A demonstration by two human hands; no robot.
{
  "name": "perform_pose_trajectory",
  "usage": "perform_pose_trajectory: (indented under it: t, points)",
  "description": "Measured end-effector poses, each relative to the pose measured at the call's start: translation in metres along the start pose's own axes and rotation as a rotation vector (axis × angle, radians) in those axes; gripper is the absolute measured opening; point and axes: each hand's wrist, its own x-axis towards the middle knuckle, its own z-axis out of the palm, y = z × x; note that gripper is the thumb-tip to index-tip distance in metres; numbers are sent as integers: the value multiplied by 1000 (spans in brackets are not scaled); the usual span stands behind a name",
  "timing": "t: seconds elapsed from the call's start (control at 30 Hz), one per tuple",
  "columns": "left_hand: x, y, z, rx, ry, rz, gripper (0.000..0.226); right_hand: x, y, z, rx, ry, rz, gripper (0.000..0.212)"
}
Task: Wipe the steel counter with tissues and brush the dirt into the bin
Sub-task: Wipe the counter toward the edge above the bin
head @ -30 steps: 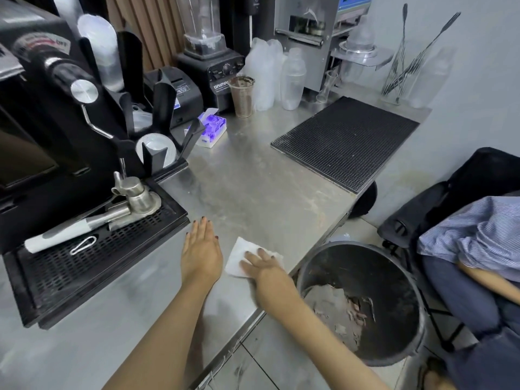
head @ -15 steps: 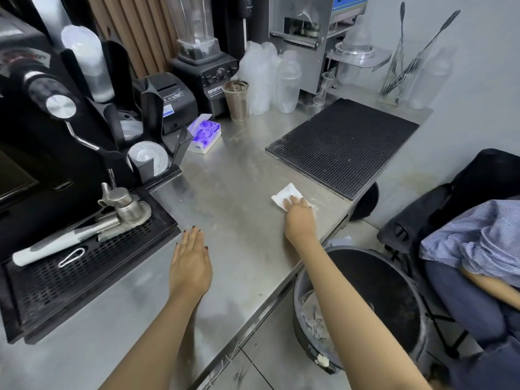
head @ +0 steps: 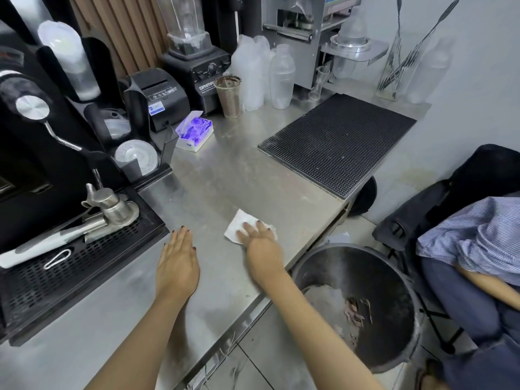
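A white tissue [head: 235, 224] lies flat on the steel counter [head: 225, 178], close to its front edge. My right hand [head: 260, 242] presses down on the tissue with straight fingers. My left hand [head: 176, 261] rests flat on the counter to the left of it, fingers together, holding nothing. A round black bin [head: 394, 277] stands on the floor below the counter's edge, right of my right arm, with crumpled paper and scraps inside.
A coffee machine with a black drip tray [head: 56, 277] fills the left. A purple tissue box [head: 193, 133], printer, blender and plastic cups line the back. A black rubber mat [head: 337, 142] covers the right. A seated person [head: 472, 249] is beside the bin.
My right hand has slid the tissue back from beside the rubber mat toward me and leftward. My left hand has stayed flat on the counter.
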Motion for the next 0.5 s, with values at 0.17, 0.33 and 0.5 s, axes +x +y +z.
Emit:
perform_pose_trajectory:
  t: [0.17, 0.33, 0.5]
  points:
    - [0, 0, 0, -10, -6, -6, 48, -3, 31, -1, -17, -10, 123, 53]
    - [0, 1, -1, -13, -3, -3, 48, -25, 88, -21, 5, 94, 386, 62]
    - [0, 3, -3, 11, -12, -14, 48, -28, 64, -28, 12, 101, 322, 64]
